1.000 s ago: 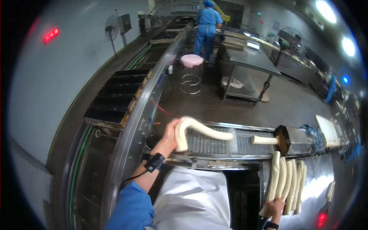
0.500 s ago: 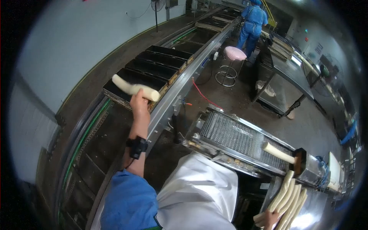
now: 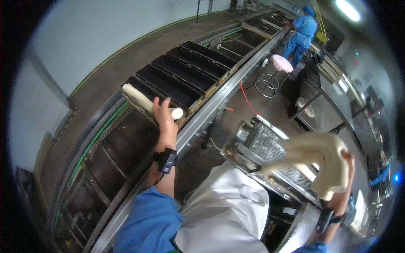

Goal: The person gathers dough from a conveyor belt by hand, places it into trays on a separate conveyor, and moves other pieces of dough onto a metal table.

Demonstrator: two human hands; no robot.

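Our left hand (image 3: 163, 116) grips a pale roll (image 3: 138, 97) at the black pan (image 3: 171, 82)! Our right hand (image 3: 346, 173) clutches bent strips (image 3: 331, 158) near the conveyor (image 3: 262, 142).

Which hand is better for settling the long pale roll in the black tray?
Left, I think. The left hand is at the pale roll, over the near end of the black tray. The right hand is farther away, by the mesh conveyor, holding a drooping bunch of other rolls.

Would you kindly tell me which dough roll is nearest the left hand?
The single roll at the near end of the black pans, under the left hand; the right hand holds bent dough, and another roll lies on the mesh conveyor.
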